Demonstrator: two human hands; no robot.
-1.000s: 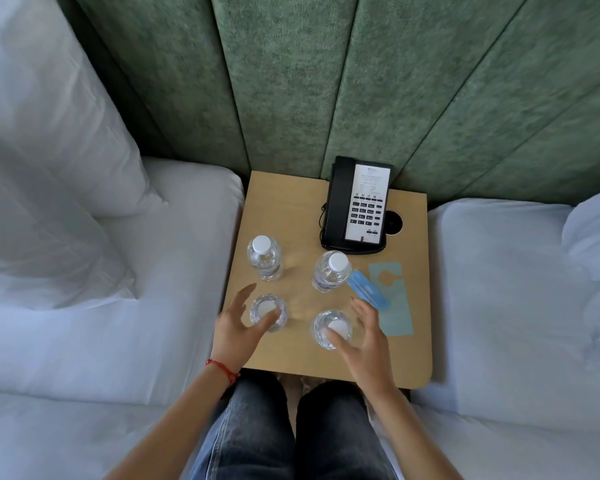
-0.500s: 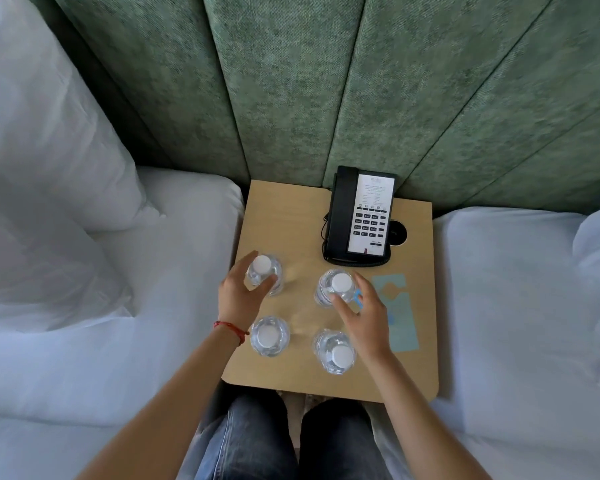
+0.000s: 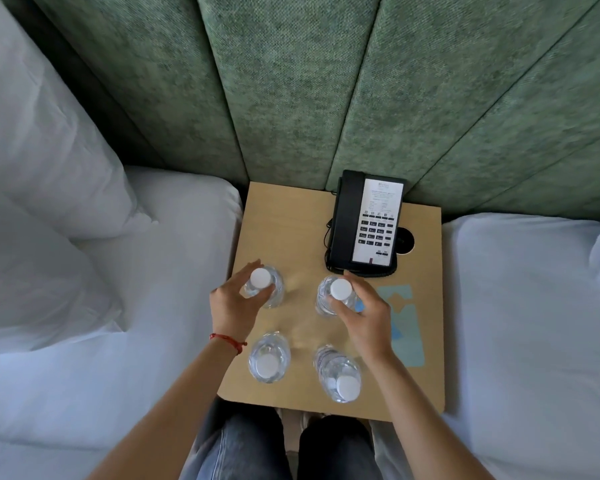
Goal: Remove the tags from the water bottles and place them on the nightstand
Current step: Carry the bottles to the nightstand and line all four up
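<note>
now four clear water bottles with white caps stand upright in a square on the wooden nightstand point(image 3: 284, 216), which sits between two white beds. the left hand point(image 3: 234, 303) curls round the far left bottle point(image 3: 267, 289), thumb on the near side and fingers on the far side just below the cap. the right hand point(image 3: 368, 317) grips the far right bottle point(image 3: 333, 296) the same way, thumb and fingers pinching it near the neck. a bit of darker blue shows between the right fingers and that bottle; it looks like a tag, though i cannot tell whether it is held or just lies under the hand. a pale blue tag point(image 3: 409, 327) with a cut-out hole lies flat on the nightstand to the right of the right hand, partly hidden by the wrist. the near left bottle point(image 3: 269, 358) and the near right bottle point(image 3: 338, 375) stand free, untouched, close to the front edge. a black phone point(image 3: 368, 223) rests at the back right of the nightstand, just beyond the far right bottle, against the green padded wall point(image 3: 291, 98). a red string bracelet point(image 3: 227, 341) circles the left wrist.
</note>
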